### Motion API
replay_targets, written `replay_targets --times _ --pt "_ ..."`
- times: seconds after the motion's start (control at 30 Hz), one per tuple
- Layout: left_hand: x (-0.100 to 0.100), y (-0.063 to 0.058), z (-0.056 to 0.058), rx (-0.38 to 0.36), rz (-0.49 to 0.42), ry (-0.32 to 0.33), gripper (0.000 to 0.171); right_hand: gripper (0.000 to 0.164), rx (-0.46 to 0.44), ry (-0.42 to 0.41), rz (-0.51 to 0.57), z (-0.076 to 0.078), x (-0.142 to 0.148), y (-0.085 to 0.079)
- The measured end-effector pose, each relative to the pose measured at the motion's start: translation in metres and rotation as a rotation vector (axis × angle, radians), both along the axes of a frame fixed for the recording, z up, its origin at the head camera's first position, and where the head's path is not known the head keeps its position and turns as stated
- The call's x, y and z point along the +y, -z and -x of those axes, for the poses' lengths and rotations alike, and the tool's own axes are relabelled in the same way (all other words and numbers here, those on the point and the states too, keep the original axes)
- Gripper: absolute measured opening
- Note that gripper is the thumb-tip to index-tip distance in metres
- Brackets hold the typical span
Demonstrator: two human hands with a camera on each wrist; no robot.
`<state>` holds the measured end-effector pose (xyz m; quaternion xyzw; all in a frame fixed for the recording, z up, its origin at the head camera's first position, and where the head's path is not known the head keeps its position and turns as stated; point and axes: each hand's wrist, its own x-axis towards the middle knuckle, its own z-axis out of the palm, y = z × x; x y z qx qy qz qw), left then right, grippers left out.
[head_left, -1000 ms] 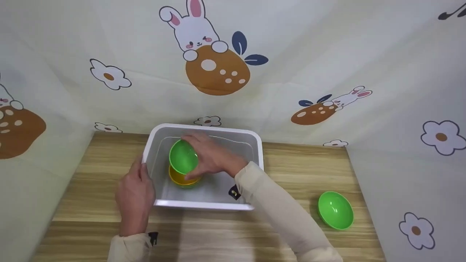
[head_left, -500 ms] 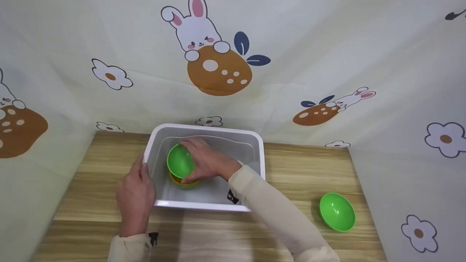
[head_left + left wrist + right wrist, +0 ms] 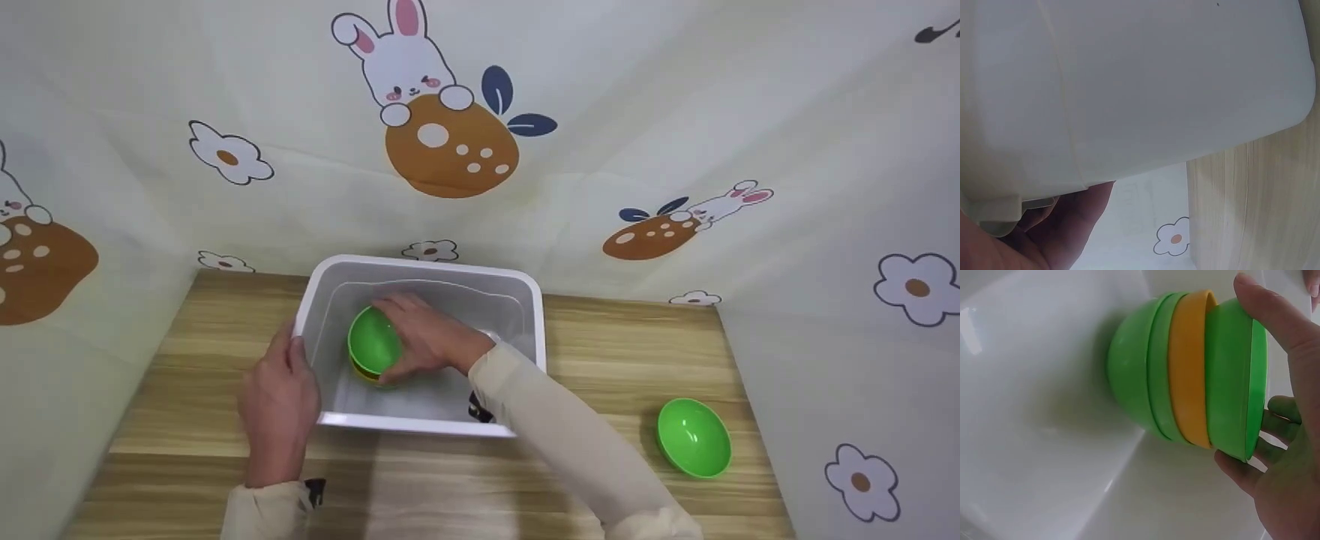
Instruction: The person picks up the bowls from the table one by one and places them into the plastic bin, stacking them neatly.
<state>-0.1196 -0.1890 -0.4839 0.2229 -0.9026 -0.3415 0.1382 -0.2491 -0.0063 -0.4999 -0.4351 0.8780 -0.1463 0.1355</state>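
My right hand (image 3: 431, 334) grips a green bowl (image 3: 373, 341) by its rim, inside a white plastic bin (image 3: 420, 264). In the right wrist view, that bowl's lower part sits within an orange bowl (image 3: 1189, 371), itself nested in more green bowls (image 3: 1129, 365) standing on the bin's floor. The thumb lies on one side of the top bowl and the fingers on the other. On the bin's left side, my left hand (image 3: 279, 394) holds the rim. The left wrist view shows fingers (image 3: 1075, 225) curled under that rim, beside the bin's outer wall (image 3: 1174, 84).
Another green bowl (image 3: 694, 438) lies right of the bin on the wooden table (image 3: 600, 337). Cloth walls (image 3: 570, 225) printed with rabbits and flowers stand behind and at both sides. The bin's far side is close to the back cloth.
My right hand has lowered the green bowl onto the stack, so less of the orange bowl shows. My left hand has stayed on the bin rim.
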Motion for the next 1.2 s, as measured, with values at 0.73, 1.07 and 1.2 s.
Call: replay_targets --times 0.73,1.07,1.2 --pt "-0.001 0.000 -0.001 0.005 0.008 -0.003 0.045 0.116 -0.007 -0.048 -0.039 -0.003 -0.001 0.012" --pt "-0.001 0.001 0.001 0.014 0.003 -0.010 0.044 0.120 -0.078 -0.014 -0.035 0.001 0.002 0.003" --pt "0.000 0.001 0.002 0.009 -0.002 -0.012 0.044 0.107 -0.070 0.010 -0.049 0.005 0.004 -0.001"
